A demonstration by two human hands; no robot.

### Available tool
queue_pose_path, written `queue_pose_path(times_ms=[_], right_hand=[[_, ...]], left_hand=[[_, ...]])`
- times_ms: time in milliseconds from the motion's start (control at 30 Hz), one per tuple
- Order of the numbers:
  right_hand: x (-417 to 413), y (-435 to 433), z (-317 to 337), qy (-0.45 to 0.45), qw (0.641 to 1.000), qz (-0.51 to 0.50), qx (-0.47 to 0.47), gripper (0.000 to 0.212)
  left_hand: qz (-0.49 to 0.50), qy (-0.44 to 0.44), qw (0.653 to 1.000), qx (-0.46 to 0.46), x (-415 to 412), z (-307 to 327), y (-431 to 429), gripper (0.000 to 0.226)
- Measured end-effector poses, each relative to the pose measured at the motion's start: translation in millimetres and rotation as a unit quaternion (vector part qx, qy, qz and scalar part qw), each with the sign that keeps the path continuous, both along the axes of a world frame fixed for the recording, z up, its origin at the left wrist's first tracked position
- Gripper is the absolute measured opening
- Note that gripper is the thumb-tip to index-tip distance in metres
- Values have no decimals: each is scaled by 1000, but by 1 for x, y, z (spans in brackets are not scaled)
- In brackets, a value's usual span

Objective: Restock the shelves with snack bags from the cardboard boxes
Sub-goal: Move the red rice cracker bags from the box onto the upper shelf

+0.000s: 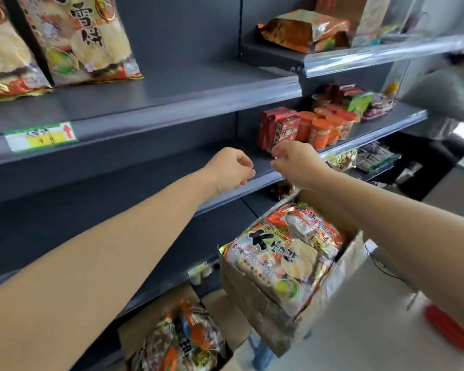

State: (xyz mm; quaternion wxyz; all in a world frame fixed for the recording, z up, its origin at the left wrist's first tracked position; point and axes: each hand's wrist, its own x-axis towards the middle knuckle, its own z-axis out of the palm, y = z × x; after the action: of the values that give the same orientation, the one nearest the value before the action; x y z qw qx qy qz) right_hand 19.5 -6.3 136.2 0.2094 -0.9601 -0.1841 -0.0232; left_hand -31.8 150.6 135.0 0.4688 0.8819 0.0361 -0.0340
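Note:
Two large rice-cracker snack bags (pixel 87 41) stand on the upper dark shelf (pixel 172 113) at the left. An open cardboard box (pixel 255 298), packed with more of these snack bags (pixel 284 258), sits at lower right beneath my right forearm. A second box of bags (pixel 177 341) is on the floor. My left hand (pixel 232 168) and my right hand (pixel 295 162) hover close together over the front edge of the bare middle shelf (pixel 123 207). Both have loosely curled fingers, and I see nothing held in either.
Red cartons (pixel 277 127) and orange-lidded cups (pixel 327 127) fill the neighbouring shelf bay just behind my right hand. An orange bag (pixel 300 30) lies on the top right shelf. Another person in grey (pixel 447 100) stands at the far right. A blue stool (pixel 260 349) supports the box.

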Motion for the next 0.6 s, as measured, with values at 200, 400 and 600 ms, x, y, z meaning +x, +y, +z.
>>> queue_pose_path(times_ms=[200,400,600], right_hand=[[5,-56,-58,105,988,0,-110,27],[28,-82,-119,194,964,60,-172,30],[54,-82,-169,281,935,103,-188,42]], left_hand=[[26,143,989,-5,1,-57,-58,7],[140,251,958,10,11,-115,-87,21],[227,309,923,-15,6,-161,-101,42]])
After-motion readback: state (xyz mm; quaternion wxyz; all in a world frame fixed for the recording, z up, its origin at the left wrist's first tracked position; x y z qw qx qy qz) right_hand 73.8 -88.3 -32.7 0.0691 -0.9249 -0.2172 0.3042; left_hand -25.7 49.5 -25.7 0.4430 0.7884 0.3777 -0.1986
